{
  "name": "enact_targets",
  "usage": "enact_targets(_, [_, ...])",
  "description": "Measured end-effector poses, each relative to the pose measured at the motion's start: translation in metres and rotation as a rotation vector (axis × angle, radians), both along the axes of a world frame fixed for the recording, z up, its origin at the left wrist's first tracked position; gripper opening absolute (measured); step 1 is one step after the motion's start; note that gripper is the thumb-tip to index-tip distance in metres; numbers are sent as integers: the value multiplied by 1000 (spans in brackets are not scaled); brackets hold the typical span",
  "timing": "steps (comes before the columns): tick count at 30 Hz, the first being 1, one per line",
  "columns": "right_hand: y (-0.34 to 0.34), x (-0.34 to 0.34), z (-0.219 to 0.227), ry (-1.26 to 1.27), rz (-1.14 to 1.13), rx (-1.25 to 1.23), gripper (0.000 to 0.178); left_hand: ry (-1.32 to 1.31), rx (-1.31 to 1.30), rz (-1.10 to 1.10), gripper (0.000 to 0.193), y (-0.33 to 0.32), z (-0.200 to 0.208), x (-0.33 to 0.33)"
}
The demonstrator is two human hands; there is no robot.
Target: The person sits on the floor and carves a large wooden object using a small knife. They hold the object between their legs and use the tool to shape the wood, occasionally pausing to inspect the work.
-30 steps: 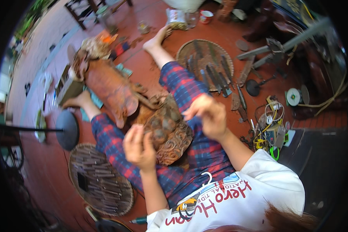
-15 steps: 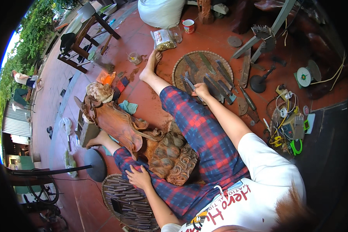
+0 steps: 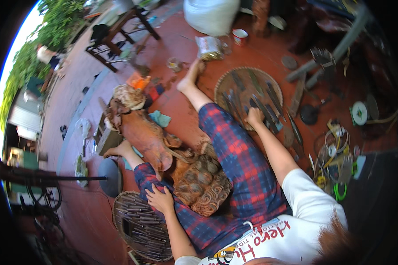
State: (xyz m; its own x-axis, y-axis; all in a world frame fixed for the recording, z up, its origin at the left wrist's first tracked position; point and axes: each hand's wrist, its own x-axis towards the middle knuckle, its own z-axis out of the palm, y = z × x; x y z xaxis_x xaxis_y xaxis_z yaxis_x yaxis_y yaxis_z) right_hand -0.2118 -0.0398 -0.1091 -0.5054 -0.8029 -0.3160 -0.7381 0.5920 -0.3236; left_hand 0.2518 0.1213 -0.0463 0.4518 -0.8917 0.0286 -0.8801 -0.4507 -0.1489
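Observation:
My left hand (image 3: 160, 199) lies flat on my left thigh, fingers spread, holding nothing. My right hand (image 3: 254, 118) is at the near edge of a round woven tray (image 3: 222, 78), its fingers curled in among flat metal blades (image 3: 265, 106). Blur hides what those fingers hold, if anything. Between my legs rests a reddish-brown wood carving (image 3: 141, 134), its near end cut with rounded lumps and swirls.
A round basket of slim chisel-like tools (image 3: 146, 225) sits by my left thigh. Left of the carving stands a black round base (image 3: 110, 177) with an arm. Cords and small tools (image 3: 336, 152) lie at right. A wooden stool (image 3: 119, 39) and white sack (image 3: 211, 17) are farther off.
The view has swung, shifting most of the scene rightward. My right hand has moved right across the blades; the blade it gripped before no longer shows clearly in it. The left hand stays on the thigh.

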Motion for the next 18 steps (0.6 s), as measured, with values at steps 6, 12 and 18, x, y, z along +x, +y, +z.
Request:
enact_targets(6, [3,-29,20,84,71,-499,37,261,11,106,97,-19,16,11])
enact_targets(12, [59,44,166,-1025,61,-802,14,380,184,281,118,-30,9,46])
enact_targets(18, [125,112,197,-1202,371,-677,5,392,248,188,125,-25,8,44])
